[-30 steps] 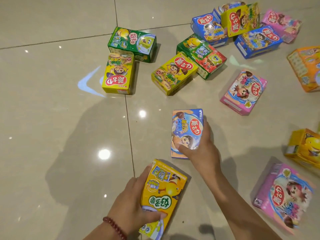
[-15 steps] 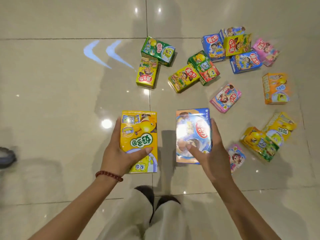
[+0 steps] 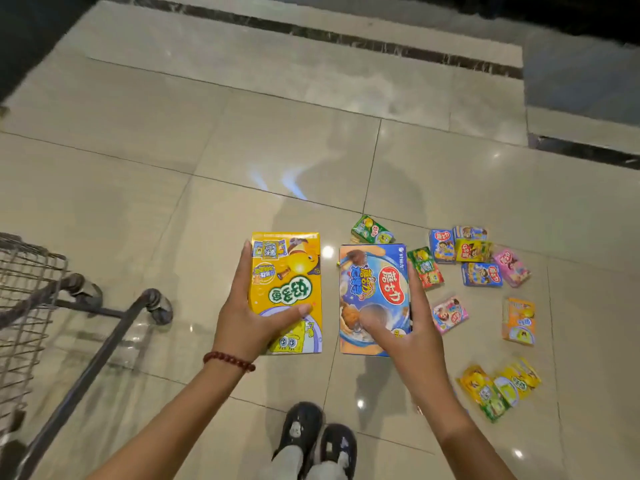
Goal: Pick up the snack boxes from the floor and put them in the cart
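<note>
Left hand (image 3: 242,327) fingers around yellow SpongeBob box (image 3: 286,271), right hand (image 3: 414,337) fingers around blue red-logo box (image 3: 375,285).

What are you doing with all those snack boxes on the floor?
A person is tidying up. The left hand holds a yellow box, and the right hand holds a blue box, both lifted off the floor. A wire cart waits at the left, and neither box is in it yet. Many more boxes lie scattered on the tile floor to the right.
</note>
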